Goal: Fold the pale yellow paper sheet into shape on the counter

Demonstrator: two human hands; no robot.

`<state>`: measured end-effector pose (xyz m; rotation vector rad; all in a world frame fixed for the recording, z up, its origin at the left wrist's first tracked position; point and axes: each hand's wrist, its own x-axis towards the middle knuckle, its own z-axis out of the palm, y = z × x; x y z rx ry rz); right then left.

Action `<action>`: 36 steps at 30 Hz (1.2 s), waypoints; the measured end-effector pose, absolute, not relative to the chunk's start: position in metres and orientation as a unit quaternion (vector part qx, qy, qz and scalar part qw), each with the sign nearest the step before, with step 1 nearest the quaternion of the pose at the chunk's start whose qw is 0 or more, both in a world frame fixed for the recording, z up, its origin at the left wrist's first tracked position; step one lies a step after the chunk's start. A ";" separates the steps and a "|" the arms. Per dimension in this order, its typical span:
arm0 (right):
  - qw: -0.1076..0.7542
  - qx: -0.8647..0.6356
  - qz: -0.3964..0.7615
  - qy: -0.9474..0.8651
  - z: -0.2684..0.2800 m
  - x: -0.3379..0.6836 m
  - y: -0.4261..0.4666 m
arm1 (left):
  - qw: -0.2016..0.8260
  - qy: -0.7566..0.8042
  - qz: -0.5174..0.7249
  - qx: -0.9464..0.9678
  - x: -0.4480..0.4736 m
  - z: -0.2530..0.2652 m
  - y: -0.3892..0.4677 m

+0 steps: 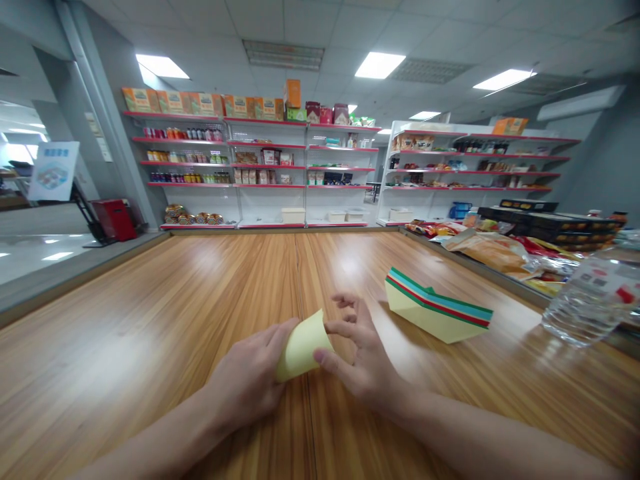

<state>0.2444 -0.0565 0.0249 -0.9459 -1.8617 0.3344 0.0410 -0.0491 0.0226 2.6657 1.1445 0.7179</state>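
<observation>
A pale yellow piece of paper (pixel 306 347) is curved and sits between my two hands, above the wooden table. My left hand (pixel 256 363) is closed around its left side, hiding that part. At the paper's right edge is my right hand (pixel 361 353), its fingers spread and slightly bent. The right thumb and index finger are at that edge; whether they press on it I cannot tell. To the right of my hands rests a folded paper boat (pixel 435 310), yellow with green, blue and red stripes along its upper edge.
The wooden table (pixel 225 287) stretches away in front of me. A clear plastic bottle (pixel 580 307) stands at the right, beside snack bags (pixel 490 250) and stacked dark boxes (pixel 545 223). Shelves with goods (pixel 267 143) line the back. A red box (pixel 114 219) is at far left.
</observation>
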 end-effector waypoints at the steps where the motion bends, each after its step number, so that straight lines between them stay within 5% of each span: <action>1: 0.477 -0.371 0.120 -0.788 0.026 0.247 -0.055 | 0.071 0.377 0.232 0.894 0.041 0.023 -0.049; 7: 0.421 -0.218 0.169 -0.864 0.022 0.250 -0.051 | 0.082 0.345 0.176 0.918 0.040 0.027 -0.048; 18: 0.438 -0.235 0.169 -0.851 0.017 0.250 -0.046 | 0.121 0.384 0.147 0.903 0.043 0.036 -0.048; 20: 0.450 -0.254 0.205 -0.831 0.017 0.250 -0.045 | 0.219 0.402 0.164 0.874 0.046 0.045 -0.055; 24: 0.437 -0.298 0.391 -0.753 0.010 0.250 -0.041 | 0.648 0.370 0.094 0.659 0.050 0.049 -0.063; 26: 0.417 -0.306 0.498 -0.696 0.005 0.251 -0.038 | 0.757 0.329 0.098 0.556 0.049 0.041 -0.061; 36: 0.391 -0.186 0.646 -0.629 -0.001 0.259 -0.029 | 0.921 0.197 0.090 0.324 0.033 0.019 -0.041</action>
